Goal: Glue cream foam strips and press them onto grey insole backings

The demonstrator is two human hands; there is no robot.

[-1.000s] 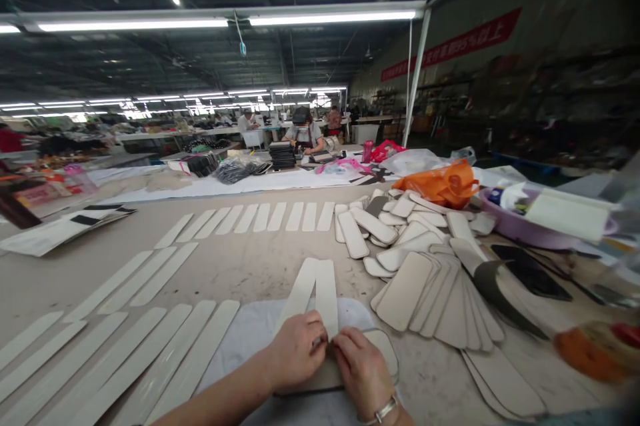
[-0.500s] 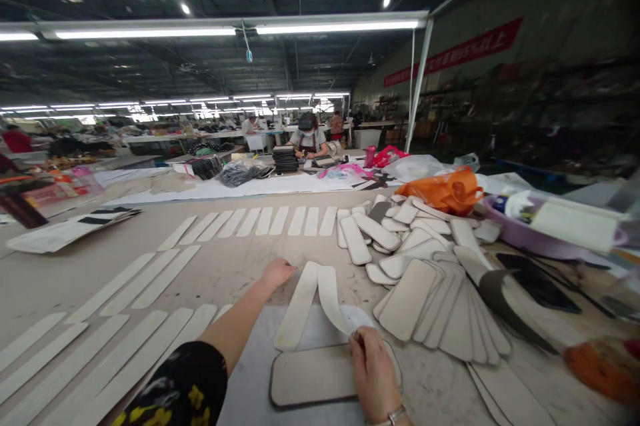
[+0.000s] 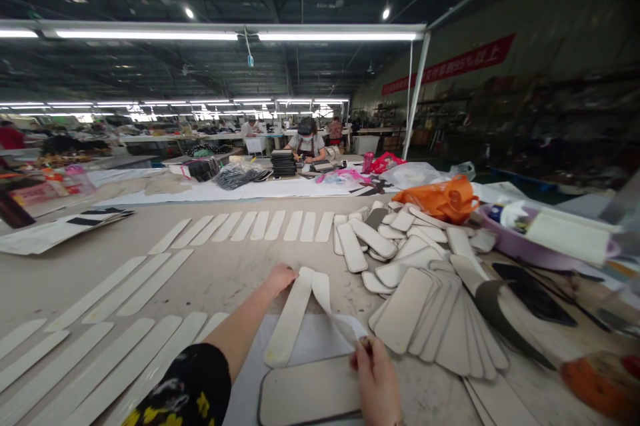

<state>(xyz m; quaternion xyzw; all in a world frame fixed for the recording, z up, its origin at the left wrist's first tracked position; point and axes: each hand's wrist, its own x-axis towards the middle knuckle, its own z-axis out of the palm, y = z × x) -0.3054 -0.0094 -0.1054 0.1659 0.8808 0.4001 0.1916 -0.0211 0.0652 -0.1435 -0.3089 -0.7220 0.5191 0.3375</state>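
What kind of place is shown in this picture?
Probably a factory workshop: long rows of ceiling lights, a person working at a table farther back, and many similar flat pale strips laid out on the near table.

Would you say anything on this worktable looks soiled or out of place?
Dark smudges mark the beige tabletop left of the heaped pads, so it looks soiled. The curled strip is in the right hand.

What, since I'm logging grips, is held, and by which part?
The right hand pinches the curled pale strip by its near end. The left hand is at the far end of the flat strip; its grip cannot be told.
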